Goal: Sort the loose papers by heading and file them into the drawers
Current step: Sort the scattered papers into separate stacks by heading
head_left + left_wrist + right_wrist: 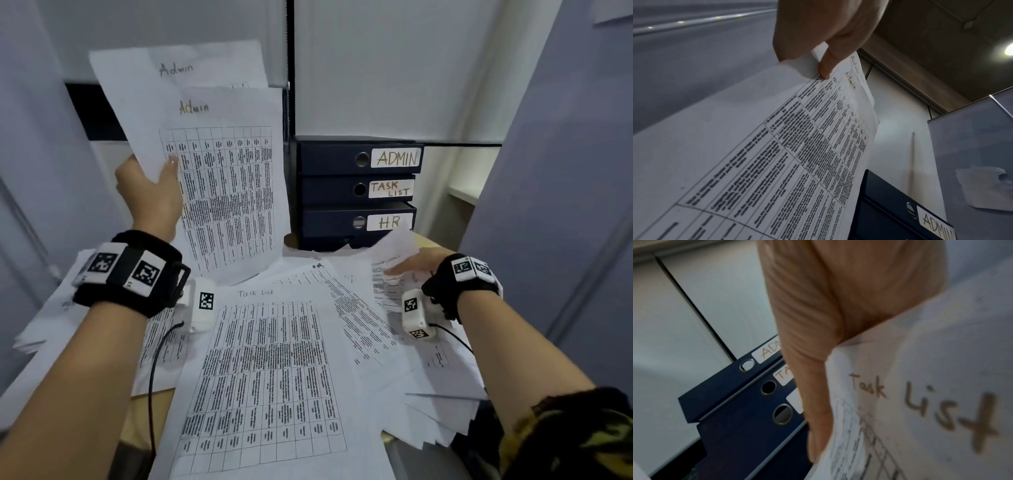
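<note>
We judge the sorting barely begun: loose papers (308, 359) cover the desk before the shut drawer unit (329, 192) (ADMIN, TASK LIST, HR). Our left hand (150, 192) pinches two Admin sheets (219, 178) aloft; our right hand (416, 265) grips a Task List sheet (920, 402).

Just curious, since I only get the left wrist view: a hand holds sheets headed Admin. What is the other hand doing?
Observer: The right hand holds a sheet headed Task List near the drawers.
Visitor: How many drawers are there?
Observer: Three, stacked: the ADMIN drawer on top, the TASK LIST drawer in the middle, the HR drawer lowest.
Visitor: Any papers left?
Observer: Many loose papers lie spread on the desk.
</note>
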`<action>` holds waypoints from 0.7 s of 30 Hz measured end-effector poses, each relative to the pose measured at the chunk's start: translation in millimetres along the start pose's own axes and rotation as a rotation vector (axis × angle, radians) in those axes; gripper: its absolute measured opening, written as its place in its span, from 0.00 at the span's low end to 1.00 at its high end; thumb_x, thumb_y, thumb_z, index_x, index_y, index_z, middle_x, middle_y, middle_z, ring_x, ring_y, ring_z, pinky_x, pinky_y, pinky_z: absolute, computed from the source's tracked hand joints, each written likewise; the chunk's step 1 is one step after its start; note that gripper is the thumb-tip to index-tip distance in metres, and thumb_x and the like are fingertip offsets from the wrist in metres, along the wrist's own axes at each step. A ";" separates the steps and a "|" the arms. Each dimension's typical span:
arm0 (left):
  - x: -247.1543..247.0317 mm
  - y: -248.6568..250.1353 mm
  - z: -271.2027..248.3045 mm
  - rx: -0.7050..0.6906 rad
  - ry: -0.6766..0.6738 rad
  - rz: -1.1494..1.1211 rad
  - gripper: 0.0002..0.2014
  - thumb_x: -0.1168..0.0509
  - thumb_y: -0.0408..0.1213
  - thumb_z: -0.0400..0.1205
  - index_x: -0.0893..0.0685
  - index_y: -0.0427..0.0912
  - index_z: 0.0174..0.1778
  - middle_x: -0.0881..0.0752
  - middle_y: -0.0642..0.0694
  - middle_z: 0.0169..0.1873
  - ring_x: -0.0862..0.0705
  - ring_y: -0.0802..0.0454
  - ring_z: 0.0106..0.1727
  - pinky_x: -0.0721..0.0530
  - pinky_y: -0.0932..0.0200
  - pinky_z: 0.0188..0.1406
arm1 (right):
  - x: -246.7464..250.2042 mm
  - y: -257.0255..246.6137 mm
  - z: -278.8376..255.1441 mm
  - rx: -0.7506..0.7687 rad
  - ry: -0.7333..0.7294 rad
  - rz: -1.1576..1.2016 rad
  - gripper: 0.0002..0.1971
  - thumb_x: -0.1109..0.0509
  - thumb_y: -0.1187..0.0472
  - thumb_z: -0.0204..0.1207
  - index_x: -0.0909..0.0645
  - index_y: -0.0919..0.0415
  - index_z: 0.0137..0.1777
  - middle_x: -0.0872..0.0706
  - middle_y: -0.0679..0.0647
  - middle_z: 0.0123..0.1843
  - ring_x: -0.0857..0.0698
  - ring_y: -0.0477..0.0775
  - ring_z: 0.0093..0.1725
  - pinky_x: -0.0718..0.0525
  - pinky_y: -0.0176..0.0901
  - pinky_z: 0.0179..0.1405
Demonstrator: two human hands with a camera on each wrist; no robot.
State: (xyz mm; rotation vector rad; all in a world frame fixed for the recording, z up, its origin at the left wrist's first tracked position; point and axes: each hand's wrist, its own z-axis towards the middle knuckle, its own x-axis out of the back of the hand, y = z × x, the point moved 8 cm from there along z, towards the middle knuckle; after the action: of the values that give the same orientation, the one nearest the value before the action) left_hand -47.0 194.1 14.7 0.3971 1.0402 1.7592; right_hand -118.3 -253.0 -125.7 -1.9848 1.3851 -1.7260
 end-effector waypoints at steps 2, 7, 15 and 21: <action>2.0 -3.1 -0.6 -0.005 0.017 -0.013 0.12 0.33 0.36 0.82 0.16 0.39 0.60 0.14 0.51 0.52 0.15 0.59 0.53 0.18 0.69 0.53 | -2.9 -2.0 4.2 0.012 -0.008 -0.095 0.31 0.11 0.46 0.50 0.16 0.59 0.52 0.13 0.53 0.54 0.14 0.61 0.57 0.17 0.52 0.61; 12.5 -1.1 3.2 -0.025 0.108 -0.033 0.13 0.34 0.34 0.81 0.16 0.36 0.61 0.14 0.49 0.52 0.15 0.59 0.52 0.18 0.70 0.52 | 36.2 -50.3 -24.4 0.218 0.333 -0.087 0.21 0.23 0.59 0.73 0.19 0.68 0.63 0.15 0.63 0.60 0.16 0.64 0.59 0.18 0.55 0.61; 19.3 8.4 1.0 -0.077 0.186 0.115 0.16 0.41 0.32 0.85 0.22 0.36 0.69 0.17 0.47 0.60 0.19 0.55 0.61 0.28 0.81 0.49 | 151.4 -123.9 -143.4 0.780 1.145 0.278 0.14 0.30 0.51 0.76 0.11 0.62 0.44 0.14 0.59 0.37 0.18 0.51 0.39 0.28 0.47 0.32; 40.1 33.2 14.9 -0.188 0.239 0.230 0.20 0.45 0.34 0.85 0.28 0.36 0.74 0.23 0.52 0.66 0.24 0.58 0.66 0.38 0.81 0.58 | 146.2 -182.6 -207.8 1.193 0.780 -0.011 0.16 0.40 0.58 0.85 0.22 0.38 0.38 0.23 0.20 0.29 0.25 0.27 0.30 0.32 0.20 0.30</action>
State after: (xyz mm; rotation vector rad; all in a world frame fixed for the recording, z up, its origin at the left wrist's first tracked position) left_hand -74.2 232.4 41.8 0.1968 1.0136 2.1316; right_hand -214.3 -167.9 159.7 -0.6841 0.1671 -2.5214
